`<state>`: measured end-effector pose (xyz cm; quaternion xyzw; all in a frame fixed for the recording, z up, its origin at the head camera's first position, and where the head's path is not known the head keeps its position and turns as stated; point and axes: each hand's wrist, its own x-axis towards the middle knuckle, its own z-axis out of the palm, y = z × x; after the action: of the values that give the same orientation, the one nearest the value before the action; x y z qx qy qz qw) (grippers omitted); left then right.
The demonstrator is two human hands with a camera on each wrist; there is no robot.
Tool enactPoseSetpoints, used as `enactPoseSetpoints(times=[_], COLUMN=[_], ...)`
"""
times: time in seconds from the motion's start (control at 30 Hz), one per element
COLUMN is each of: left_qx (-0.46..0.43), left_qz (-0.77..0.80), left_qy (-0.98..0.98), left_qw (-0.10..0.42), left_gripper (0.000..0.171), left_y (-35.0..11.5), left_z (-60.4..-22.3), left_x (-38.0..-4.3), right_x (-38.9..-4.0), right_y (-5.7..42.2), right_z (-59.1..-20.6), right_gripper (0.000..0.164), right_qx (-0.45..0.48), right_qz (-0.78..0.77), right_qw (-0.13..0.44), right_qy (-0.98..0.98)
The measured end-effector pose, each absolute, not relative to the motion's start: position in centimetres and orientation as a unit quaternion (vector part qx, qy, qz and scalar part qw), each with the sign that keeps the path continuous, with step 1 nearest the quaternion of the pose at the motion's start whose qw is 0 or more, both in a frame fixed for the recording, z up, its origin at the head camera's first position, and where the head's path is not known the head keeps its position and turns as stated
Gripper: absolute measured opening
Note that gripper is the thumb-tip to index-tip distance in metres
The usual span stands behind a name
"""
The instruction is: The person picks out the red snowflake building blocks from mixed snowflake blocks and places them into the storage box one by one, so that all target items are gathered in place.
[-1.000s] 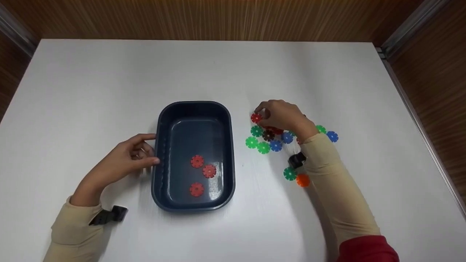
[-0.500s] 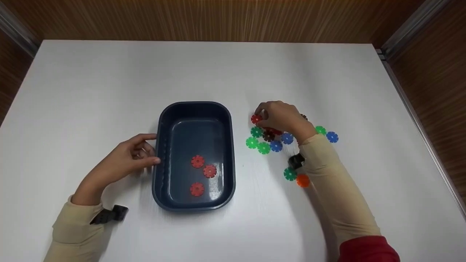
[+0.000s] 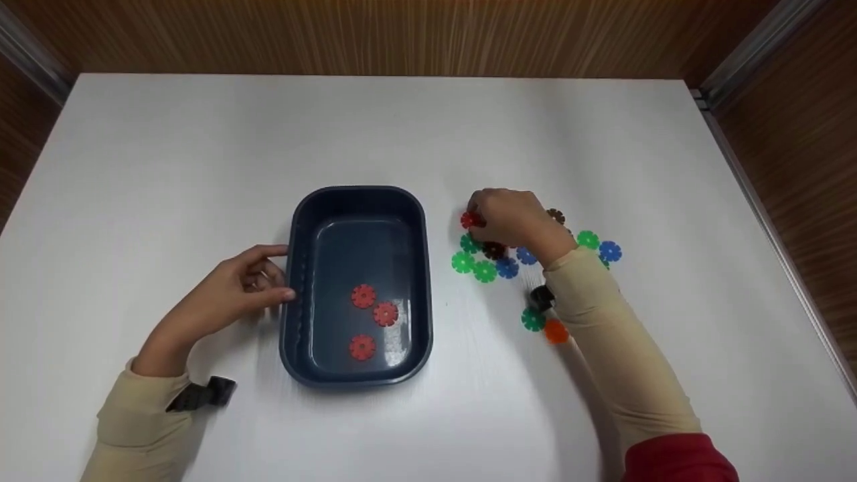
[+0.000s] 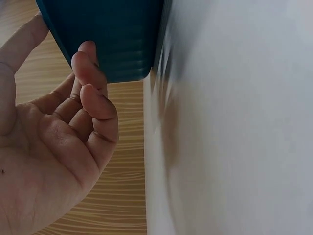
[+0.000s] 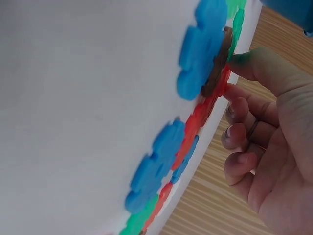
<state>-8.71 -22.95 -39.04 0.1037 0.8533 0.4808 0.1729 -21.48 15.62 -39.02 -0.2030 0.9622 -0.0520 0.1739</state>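
Note:
In the head view my right hand (image 3: 512, 217) bends over a cluster of notched plastic building discs, thumb and index finger pinching a red disc (image 3: 469, 219) at the cluster's left edge. The right wrist view shows its thumb and index tips (image 5: 228, 90) close together at the red and green discs, the other fingers loosely curled. My left hand (image 3: 231, 288) rests against the left side of a dark blue tray (image 3: 428, 294), thumb tip at the rim, index fingertip at the outer wall. Its remaining fingers curl loosely beside the tray (image 4: 115, 49). Three red discs (image 3: 363, 296) lie inside the tray.
Light green discs (image 3: 485, 271), blue discs (image 3: 610, 252) and brown discs (image 3: 494, 250) lie about the right hand, some under it. A dark green disc (image 3: 533, 319) and an orange disc (image 3: 556, 331) lie nearer the front. A wooden panel (image 3: 375, 37) stands behind the white table (image 3: 201, 134).
The right hand's thumb and index finger have drawn closer around the red disc, covering more of it, and the hand has shifted slightly left and toward the front. The left hand and tray stay put.

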Motion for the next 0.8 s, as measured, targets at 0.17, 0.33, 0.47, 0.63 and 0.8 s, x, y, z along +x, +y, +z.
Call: enactPoseSetpoints(times=[0.17,0.33,0.47,0.63,0.8], left_qx=[0.105,0.104,0.104,0.105,0.103], left_qz=[0.482,0.483,0.486,0.487,0.484], left_qy=[0.853,0.851,0.850,0.849,0.851], left_qw=[0.172,0.175,0.176,0.177,0.177], left_gripper=[0.059,0.060,0.059,0.059,0.059], left_y=[-22.9,-22.8,-22.7,-22.7,-22.8], left_z=[-39.1,-39.0,-39.0,-39.0,-39.0], left_x=[-8.7,-8.7,-8.7,-8.6,-8.6], right_x=[-21.4,-21.3,-21.3,-21.2,-21.0], right_y=[15.7,16.0,16.3,16.6,16.4], right_z=[-39.0,-39.1,-39.0,-38.8,-38.0], right_gripper=[0.044,0.042,0.040,0.041,0.043], right_qx=[-0.204,-0.206,-0.201,-0.194,-0.187], right_qz=[-0.041,-0.062,-0.089,-0.126,-0.164], right_qw=[0.173,0.166,0.164,0.164,0.170], right_qy=[0.963,0.962,0.962,0.959,0.954])
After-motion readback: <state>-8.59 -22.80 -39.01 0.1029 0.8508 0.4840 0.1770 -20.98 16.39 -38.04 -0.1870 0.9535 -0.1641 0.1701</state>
